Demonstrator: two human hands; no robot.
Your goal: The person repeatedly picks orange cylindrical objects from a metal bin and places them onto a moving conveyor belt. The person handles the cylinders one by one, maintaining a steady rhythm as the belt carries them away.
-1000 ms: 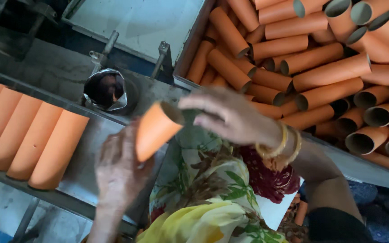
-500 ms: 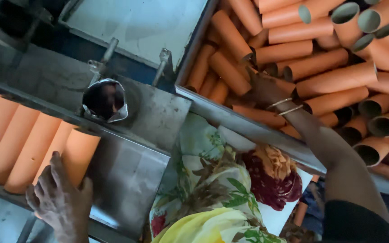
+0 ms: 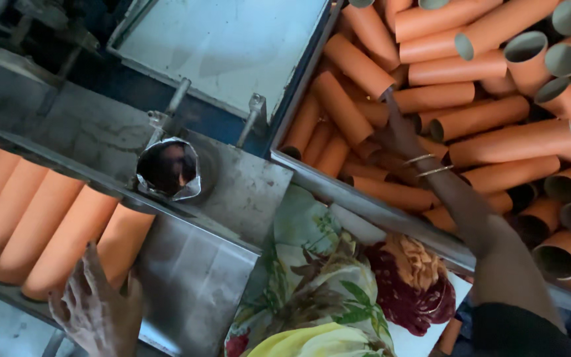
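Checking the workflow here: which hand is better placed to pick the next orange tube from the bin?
Probably the right hand: it already reaches among the loose orange tubes in the bin. The left hand rests at the row of tubes on the metal tray.

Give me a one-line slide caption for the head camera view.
Right hand reaches among orange cardboard tubes in a metal bin; left hand touches the end tube of a tray row.

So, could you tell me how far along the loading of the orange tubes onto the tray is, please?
Done: five orange tubes lie side by side on the metal tray, the left hand at the newest tube. In hand: the right hand reaches into the bin. Left: a large heap of loose tubes there.
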